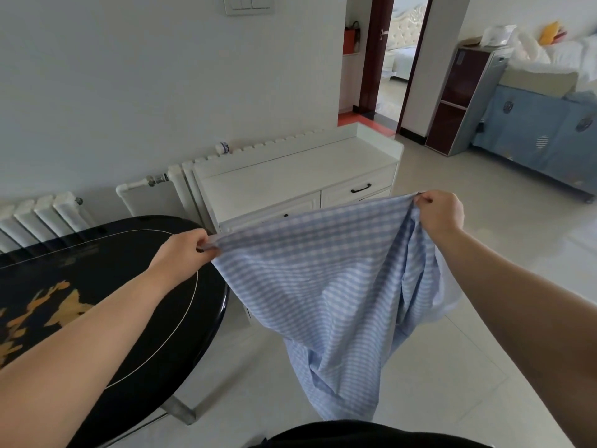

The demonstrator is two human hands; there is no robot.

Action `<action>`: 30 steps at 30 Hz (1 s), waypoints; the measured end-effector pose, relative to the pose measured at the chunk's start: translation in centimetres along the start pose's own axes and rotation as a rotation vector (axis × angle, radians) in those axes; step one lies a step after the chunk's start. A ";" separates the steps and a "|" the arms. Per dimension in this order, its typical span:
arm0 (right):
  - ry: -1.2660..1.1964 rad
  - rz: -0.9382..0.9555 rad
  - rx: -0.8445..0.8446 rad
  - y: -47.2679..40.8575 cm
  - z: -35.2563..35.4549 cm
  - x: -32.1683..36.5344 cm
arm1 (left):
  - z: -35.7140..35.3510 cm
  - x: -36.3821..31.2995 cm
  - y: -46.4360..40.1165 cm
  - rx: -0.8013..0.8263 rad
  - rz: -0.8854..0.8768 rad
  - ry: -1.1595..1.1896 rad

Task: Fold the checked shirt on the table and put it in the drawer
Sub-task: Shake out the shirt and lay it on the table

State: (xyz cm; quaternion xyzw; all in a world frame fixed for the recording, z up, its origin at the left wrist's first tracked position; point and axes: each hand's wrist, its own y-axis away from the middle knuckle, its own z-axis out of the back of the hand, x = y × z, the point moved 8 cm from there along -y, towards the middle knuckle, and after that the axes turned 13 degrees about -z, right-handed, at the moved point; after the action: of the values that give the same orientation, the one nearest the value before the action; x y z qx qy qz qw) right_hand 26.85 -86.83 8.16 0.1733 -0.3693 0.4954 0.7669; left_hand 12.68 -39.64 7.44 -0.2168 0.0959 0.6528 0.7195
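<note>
Hands, left (pixel 181 252) and right (pixel 441 213), each pinch checked shirt (pixel 323 286) edge, stretched in air beside table (pixel 206 321).

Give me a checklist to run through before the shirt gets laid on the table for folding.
1. Left hand pinches one edge of the checked shirt: ok.
2. Right hand has a grip on the other end: ok.
3. Top edge stretched straight between the hands: ok.
4. Shirt hanging flat: not ok, it bunches under the right hand.
5. Black table bare where it shows: ok.
6. Drawer open to receive it: not ok, shut.
</note>
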 end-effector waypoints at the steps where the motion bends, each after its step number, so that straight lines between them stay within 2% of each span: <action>1: -0.002 0.004 -0.001 0.1 0.0 0.0 | 0.1 0.0 0.2 -0.050 0.009 0.038; 4: -0.004 0.018 0.000 0.4 -0.1 0.0 | 0.4 0.0 0.8 -0.165 0.000 0.127; 8: -0.013 -0.008 0.008 0.4 0.0 -0.2 | -0.2 0.2 1.0 -0.175 0.009 0.311; 11: -0.021 -0.002 0.010 0.6 0.3 -0.2 | -1.1 1.9 0.7 -0.189 0.128 0.426; 14: -0.015 0.008 0.024 1.2 0.1 0.2 | -3.2 4.0 0.7 -0.183 0.333 0.553; 17: -0.006 0.046 0.043 2.1 -0.2 1.0 | -3.4 4.9 -0.1 -0.217 0.455 0.481; 19: -0.032 0.064 0.017 2.5 -0.2 1.4 | -0.4 4.0 -1.6 -0.402 0.478 0.397; 20: -0.055 0.056 -0.006 2.5 0.0 1.4 | 1.8 2.7 -2.6 -0.541 0.438 0.411; 21: -0.071 0.037 -0.026 2.4 0.1 1.3 | 4.4 0.7 -3.6 -0.679 0.334 0.418; 22: -0.073 0.015 -0.036 2.3 0.2 1.1 | 6.6 -1.4 -5.1 -0.751 0.204 0.384; 24: -0.042 -0.004 -0.011 1.8 0.1 0.7 | 9.3 -5.1 -7.5 -0.717 0.010 0.276; 27: -0.006 0.017 0.008 1.6 0.5 -0.2 | 10.7 -5.3 -8.4 -0.646 -0.009 0.178; 30: -0.025 0.112 -0.022 1.7 1.5 0.5 | 12.2 -4.6 -7.1 -0.729 -0.032 0.089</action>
State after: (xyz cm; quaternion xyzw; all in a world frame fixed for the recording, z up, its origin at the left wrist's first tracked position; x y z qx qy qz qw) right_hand 24.81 -86.73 9.34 0.1502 -0.3935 0.5314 0.7350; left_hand 17.27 -38.86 21.54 -0.4886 -0.1152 0.6227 0.6002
